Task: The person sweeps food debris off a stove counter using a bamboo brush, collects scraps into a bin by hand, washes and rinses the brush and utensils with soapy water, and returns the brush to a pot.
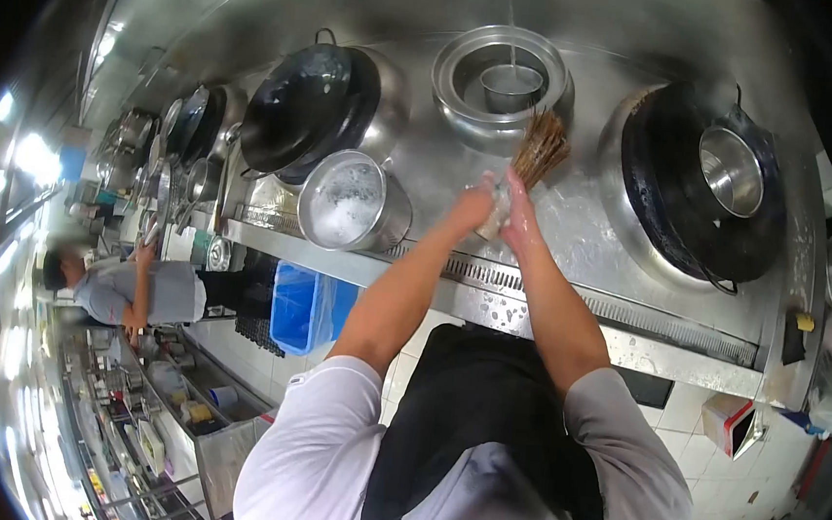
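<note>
A bamboo wok brush (542,151) is held over the wet steel stove top, its brown bristles pointing up and away from me. My left hand (476,206) and my right hand (520,214) close around its pale handle from either side. Wet patches and suds show on my right hand and wrist. Just beyond the bristles is a round steel well (506,47) with a small metal pot (511,89) in it, and a thin stream of water runs down into the pot. Left of my hands, a steel pot (392,221) contains white foam.
A black wok (296,109) rests tilted on the left burner. Another dark wok (670,197), with a steel bowl (731,172) in it, is on the right. A slotted drain (493,274) follows the front edge. Below left are a blue bin (293,309) and, farther off, another person (154,293).
</note>
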Motion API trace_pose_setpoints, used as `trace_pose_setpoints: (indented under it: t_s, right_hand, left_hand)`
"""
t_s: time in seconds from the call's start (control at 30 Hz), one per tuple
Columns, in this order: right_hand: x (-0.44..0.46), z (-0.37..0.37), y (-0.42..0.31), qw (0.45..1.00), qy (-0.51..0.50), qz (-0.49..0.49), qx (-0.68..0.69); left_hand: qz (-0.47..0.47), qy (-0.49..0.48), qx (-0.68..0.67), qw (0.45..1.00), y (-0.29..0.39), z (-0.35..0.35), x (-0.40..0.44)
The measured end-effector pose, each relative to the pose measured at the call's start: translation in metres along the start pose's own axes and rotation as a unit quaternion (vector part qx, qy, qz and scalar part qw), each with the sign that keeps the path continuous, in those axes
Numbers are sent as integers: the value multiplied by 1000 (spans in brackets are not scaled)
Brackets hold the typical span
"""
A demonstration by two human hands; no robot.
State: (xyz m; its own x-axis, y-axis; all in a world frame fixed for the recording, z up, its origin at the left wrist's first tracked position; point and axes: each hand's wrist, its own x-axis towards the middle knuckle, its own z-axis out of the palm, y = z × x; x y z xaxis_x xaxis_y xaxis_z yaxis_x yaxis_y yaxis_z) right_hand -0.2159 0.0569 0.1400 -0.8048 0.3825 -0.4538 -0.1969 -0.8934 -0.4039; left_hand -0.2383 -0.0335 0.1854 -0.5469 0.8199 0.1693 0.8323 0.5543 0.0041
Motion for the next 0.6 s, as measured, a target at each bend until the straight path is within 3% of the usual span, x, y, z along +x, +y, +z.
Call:
trace_pose_setpoints:
  t_s: [0.07,0.13,0.17,0.2,0.27,0.3,0.33,0.37,0.43,0.47,0.53,0.57,0.6]
  right_hand:
    - [0,-4,2,999,-25,-2,25]
    - [16,0,-1,995,47,-42,-82]
    - [15,-8,1,995,50,-40,-80]
    - [-8,6,-9,997,35,-40,-61]
    - [-8,13,-11,998,6,-38,-47]
    - [3,-9,-6,998,-42,9,-52]
    - [10,-21,-3,993,-88,55,-56]
    - [1,-9,-5,992,-91,57,-59]
    - [-34,22,-15,999,24,12,-32]
    - [-28,20,-16,999,25,9,-31]
    - [-7,8,-15,997,19,29,-69]
    - [3,0,-15,997,18,30,-71]
    - [14,-5,-16,993,48,0,-110]
  left_hand:
    - [-105,-67,-112,986,-1,5,-1]
    - [-186,-131,-213,950,-6,0,12]
    - [-69,-36,-114,990,7,2,-3]
    - [-74,-39,-114,990,14,4,-12]
    - [-69,54,-111,990,13,5,-13]
    - [-146,-98,-183,967,7,-9,-4]
    - [-153,-96,-185,966,-14,12,5]
    - [-214,-166,-382,883,-43,51,16]
    - [-261,-255,-623,692,-44,2,13]
    - [-259,-256,-623,692,-36,-13,13]
    - [-187,-287,-521,782,-29,-24,8]
    - [-187,-286,-522,782,-20,-22,3]
    - [-155,-219,-306,913,-8,-17,1]
